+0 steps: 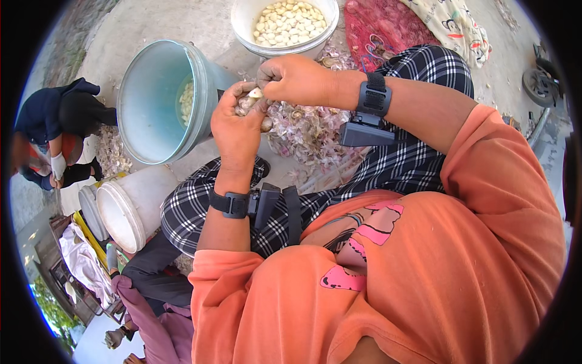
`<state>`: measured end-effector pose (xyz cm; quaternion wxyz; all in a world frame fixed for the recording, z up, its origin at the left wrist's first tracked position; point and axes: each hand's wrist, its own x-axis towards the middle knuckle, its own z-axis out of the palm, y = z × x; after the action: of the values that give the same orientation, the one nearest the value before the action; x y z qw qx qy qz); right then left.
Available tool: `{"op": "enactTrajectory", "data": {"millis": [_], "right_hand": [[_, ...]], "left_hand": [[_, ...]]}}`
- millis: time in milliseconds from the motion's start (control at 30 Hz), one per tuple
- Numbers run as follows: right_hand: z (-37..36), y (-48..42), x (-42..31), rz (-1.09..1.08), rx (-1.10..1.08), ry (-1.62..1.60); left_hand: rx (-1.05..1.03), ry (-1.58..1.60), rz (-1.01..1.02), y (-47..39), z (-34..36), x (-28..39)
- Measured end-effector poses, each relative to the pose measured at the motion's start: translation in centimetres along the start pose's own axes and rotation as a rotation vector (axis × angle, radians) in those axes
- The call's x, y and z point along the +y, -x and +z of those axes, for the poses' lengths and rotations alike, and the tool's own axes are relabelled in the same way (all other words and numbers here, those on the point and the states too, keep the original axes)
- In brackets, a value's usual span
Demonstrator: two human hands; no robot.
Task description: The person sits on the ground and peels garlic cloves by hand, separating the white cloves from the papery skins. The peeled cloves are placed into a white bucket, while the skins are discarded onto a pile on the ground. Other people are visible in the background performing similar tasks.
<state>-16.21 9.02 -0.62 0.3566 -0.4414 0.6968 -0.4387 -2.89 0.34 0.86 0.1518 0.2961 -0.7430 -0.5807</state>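
My left hand (238, 113) is closed around several garlic cloves (245, 103) with papery skin on them. Between its thumb and forefinger a pale, partly bared clove (255, 93) shows. My right hand (291, 82) touches this clove from the right, its fingers curled and pinched; whether it holds a bit of skin is hidden. Below both hands lies a heap of pinkish garlic skins (309, 129). A white bucket (239, 38) of peeled cloves in liquid (288, 25) stands just beyond my hands. Left of them, a tilted-looking pale blue bucket (150, 102) holds some peeled cloves (186, 101).
A red mesh sack (386, 27) and a printed cloth (459, 32) lie at the upper right. White buckets (120, 216) are at the lower left. A person in dark clothes (41, 111) sits at the far left; another in a mauve top (159, 327) is at the lower left.
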Motion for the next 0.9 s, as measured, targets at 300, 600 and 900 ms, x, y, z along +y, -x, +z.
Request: {"op": "enactTrajectory", "data": {"millis": [300,600,900], "right_hand": [[-0.7,0.5,-1.0,0.215,-0.092,-0.385],[-0.8,-0.1,0.3,-0.059,0.112,0.020],[-0.6,0.6,-0.8,-0.167,0.124,0.219]], "left_hand": [[-0.005,0.237,-0.064,-0.4,-0.2,-0.7],[0.023,0.159,-0.038,-0.6,-0.2,-0.9],[0.075,-0.154,0.028,-0.4,-0.1,-0.9]]}}
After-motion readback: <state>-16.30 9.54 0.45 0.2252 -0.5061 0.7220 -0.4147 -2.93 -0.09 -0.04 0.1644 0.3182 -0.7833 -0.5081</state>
